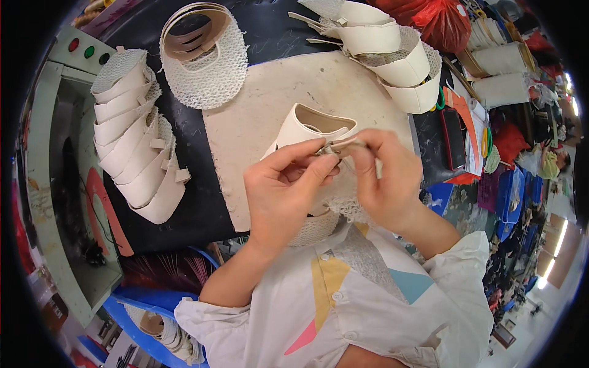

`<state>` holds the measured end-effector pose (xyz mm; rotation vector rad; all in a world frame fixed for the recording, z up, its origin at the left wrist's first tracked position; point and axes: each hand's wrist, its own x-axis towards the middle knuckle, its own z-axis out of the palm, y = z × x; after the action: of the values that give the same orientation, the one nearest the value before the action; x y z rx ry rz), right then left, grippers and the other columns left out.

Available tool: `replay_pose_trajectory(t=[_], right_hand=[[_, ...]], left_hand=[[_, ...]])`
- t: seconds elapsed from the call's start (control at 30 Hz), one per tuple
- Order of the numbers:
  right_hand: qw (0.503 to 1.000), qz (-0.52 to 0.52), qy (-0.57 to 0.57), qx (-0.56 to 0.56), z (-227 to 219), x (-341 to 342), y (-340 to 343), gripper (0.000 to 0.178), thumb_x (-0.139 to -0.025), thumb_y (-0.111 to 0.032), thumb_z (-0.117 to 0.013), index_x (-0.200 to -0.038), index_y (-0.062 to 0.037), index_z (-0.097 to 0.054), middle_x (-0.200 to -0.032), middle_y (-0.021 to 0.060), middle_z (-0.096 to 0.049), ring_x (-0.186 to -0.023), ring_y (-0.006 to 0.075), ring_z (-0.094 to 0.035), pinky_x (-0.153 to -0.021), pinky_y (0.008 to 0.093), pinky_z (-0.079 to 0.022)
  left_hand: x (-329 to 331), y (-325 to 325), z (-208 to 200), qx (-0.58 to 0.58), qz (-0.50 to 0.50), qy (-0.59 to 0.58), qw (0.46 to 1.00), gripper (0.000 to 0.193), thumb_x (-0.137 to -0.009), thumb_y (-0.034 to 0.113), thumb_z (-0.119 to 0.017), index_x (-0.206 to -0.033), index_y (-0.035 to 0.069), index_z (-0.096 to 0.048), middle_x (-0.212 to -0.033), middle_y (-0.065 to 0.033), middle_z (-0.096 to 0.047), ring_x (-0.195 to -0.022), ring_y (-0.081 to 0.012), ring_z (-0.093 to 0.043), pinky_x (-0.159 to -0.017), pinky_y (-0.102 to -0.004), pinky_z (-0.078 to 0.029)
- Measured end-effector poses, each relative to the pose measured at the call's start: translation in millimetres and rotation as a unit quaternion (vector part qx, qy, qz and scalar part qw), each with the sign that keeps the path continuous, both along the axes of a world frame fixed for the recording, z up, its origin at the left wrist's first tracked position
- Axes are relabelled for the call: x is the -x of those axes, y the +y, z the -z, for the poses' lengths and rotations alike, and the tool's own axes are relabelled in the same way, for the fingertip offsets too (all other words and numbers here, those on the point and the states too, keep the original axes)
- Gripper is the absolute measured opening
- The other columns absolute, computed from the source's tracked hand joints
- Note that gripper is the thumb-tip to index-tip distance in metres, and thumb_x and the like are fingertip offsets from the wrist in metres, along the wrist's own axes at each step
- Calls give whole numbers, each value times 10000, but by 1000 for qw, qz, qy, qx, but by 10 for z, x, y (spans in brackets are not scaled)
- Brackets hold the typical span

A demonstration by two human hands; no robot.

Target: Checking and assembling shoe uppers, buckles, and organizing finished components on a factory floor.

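A cream shoe upper [297, 130] with a tan lining and mesh parts is held up in front of my body. My left hand [277, 190] is closed, pinching a small metal piece, apparently a buckle [330, 148], at the upper's edge. The fingers of my right hand [391, 181] are closed round a thin cream strap [348, 143] that meets this metal piece. How the strap runs through it is too small to tell. Part of the upper's mesh [316, 230] hangs below my hands, partly hidden by them.
Nested cream uppers [138, 153] lie in a row at left, with more [399, 61] at far right. Another mesh upper [205, 76] rests at far left on the black table. A beige board [245, 129] lies under my work. A dark phone [453, 140] is at right.
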<state>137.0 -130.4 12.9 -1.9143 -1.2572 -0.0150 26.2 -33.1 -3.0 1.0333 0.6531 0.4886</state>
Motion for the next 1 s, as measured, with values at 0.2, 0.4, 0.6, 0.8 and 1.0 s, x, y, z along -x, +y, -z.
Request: replay_pose_trajectory(t=[0.2, 0.4, 0.6, 0.8, 1.0], right_hand=[[992, -6, 122, -13, 38, -44, -54, 62, -868, -48, -571, -903, 3, -562, -743, 102, -616, -602, 188, -600, -548, 274, -470], [883, -6, 470, 4, -52, -113, -2, 179, -939, -147, -505, -952, 28, -543, -796, 65, -635, -661, 108, -600, -630, 233, -497], [750, -52, 658, -34, 124, -223, -18, 240, -946, -218, -498, -981, 10, -562, -852, 88, -642, -702, 114, -617, -660, 223, -500], [624, -50, 779, -40, 135, -234, -7, 255, -943, -233, -499, -986, 10, -566, -877, 89, -647, -730, 119, -616, -687, 230, -498], [670, -6, 735, -100, 134, -119, -8, 172, -912, -137, -534, -969, 18, -580, -853, 110, -648, -714, 138, -620, -647, 240, -500]], left_hand=[[27, 67, 14, 53, 28, 37, 998, 230, -793, -18, -661, -1009, -91, -623, -853, -151, -664, -737, -172, -663, -654, -235, -553], [55, 73, 28, 57, 37, 24, 997, 208, -794, -33, -655, -988, -101, -625, -865, -158, -659, -735, -166, -661, -673, -240, -561], [62, 88, 30, 73, 34, 24, 996, 191, -788, -26, -656, -968, -87, -636, -826, -159, -661, -694, -191, -667, -633, -257, -565], [63, 125, 12, 68, 29, 22, 997, 184, -780, -31, -655, -955, -85, -638, -816, -163, -659, -668, -185, -664, -623, -258, -569], [55, 90, 8, 6, 6, 20, 1000, 168, -774, -49, -654, -938, -81, -643, -801, -143, -662, -665, -156, -655, -614, -237, -551]])
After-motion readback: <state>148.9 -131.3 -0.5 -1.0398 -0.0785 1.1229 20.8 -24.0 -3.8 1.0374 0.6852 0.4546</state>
